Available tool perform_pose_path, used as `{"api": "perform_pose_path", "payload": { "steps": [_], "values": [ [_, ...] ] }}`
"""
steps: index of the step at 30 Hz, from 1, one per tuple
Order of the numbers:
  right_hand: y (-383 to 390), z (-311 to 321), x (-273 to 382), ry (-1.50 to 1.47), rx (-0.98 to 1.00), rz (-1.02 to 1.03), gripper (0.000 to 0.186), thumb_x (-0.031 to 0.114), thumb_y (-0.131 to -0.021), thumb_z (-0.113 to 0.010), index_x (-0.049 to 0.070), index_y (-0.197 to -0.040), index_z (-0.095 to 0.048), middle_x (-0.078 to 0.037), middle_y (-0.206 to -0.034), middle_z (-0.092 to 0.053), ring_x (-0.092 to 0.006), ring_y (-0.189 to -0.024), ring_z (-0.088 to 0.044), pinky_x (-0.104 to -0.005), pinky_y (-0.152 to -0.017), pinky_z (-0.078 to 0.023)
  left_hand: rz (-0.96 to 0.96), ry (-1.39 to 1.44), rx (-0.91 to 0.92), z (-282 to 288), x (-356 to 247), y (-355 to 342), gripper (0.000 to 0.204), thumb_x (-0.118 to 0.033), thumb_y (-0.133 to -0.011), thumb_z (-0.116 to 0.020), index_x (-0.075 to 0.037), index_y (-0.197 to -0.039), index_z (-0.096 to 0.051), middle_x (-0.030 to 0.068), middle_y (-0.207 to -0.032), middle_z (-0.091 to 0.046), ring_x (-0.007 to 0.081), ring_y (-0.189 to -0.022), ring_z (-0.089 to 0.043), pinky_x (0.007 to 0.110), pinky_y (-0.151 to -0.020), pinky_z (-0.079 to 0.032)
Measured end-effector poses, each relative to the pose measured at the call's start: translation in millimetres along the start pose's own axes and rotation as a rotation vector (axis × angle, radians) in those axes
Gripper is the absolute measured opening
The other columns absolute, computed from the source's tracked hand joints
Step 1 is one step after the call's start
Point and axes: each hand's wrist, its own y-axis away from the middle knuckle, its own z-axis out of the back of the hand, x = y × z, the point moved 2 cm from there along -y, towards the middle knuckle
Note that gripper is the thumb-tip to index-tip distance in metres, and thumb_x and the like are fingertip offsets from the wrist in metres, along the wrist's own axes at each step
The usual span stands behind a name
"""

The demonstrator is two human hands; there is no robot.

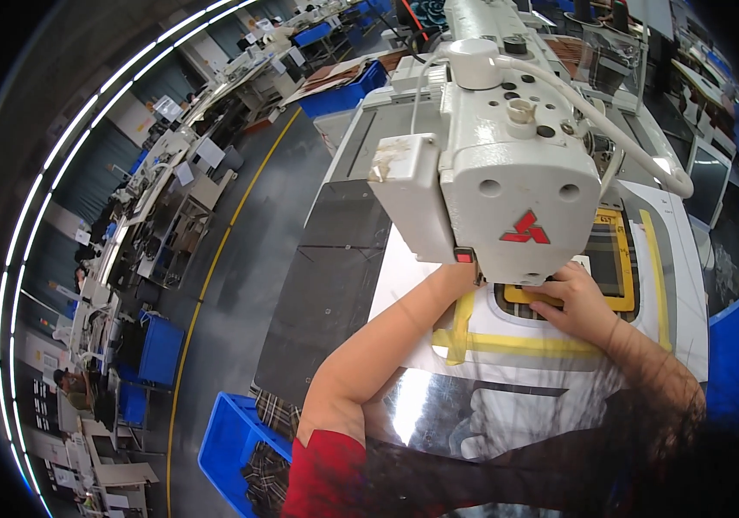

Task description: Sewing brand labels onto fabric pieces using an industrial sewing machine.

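A white sewing machine head (520, 186) fills the upper middle. Beneath it a yellow frame (622, 272) holds dark plaid fabric (607, 250) on a white template board (404, 285) with yellow tape. My left hand (470, 276) reaches in behind the machine's lower left, its fingers mostly hidden. My right hand (578, 298) rests on the yellow frame's near part, right of the needle area, thumb and fingers apart, some fingertips hidden by the machine head.
Blue bins stand at lower left (218, 432) with plaid fabric, at right (732, 354), and behind the machine (339, 95). A yellow-lined aisle (222, 246) runs along the left, with rows of workstations and other people beyond. A glossy metal plate (412, 397) lies nearest me.
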Motion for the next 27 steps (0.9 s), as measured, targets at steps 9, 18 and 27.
{"api": "perform_pose_path", "payload": {
  "steps": [9,18,27],
  "values": [
    [-0.1,-2.5,-2.5,-0.100,-0.007,-0.033,0.020,0.009,-0.074,-0.074,0.003,-0.093,-0.073,-0.012,-0.100,-0.063,-0.0301,-0.098,-0.057,-0.0382,-0.086,-0.048,-0.042,0.024,0.009,-16.4,11.5,-11.0,0.041,-0.009,-0.079,-0.065,-0.009,-0.120,-0.061,0.0125,-0.122,-0.061,0.0326,-0.115,-0.054,0.042,-0.099,-0.042],
    [-1.9,6.3,-7.8,-0.125,0.065,-0.010,0.019,0.010,-0.077,-0.072,0.003,-0.095,-0.072,-0.010,-0.105,-0.064,-0.0293,-0.099,-0.058,-0.0380,-0.089,-0.048,-0.204,0.079,0.008,-14.0,29.7,12.2,0.044,-0.012,-0.078,-0.066,-0.011,-0.122,-0.060,0.0138,-0.124,-0.059,0.0345,-0.119,-0.052,0.044,-0.101,-0.040],
    [-40.7,18.4,-44.6,0.132,0.092,0.087,0.032,0.026,-0.081,-0.069,0.005,-0.105,-0.067,-0.014,-0.111,-0.061,-0.0340,-0.111,-0.053,-0.0439,-0.098,-0.040,-0.045,0.318,0.040,1.3,31.0,-2.8,0.047,-0.009,-0.074,-0.067,-0.009,-0.121,-0.061,0.0145,-0.126,-0.057,0.0366,-0.119,-0.051,0.046,-0.103,-0.038]
  ]
}}
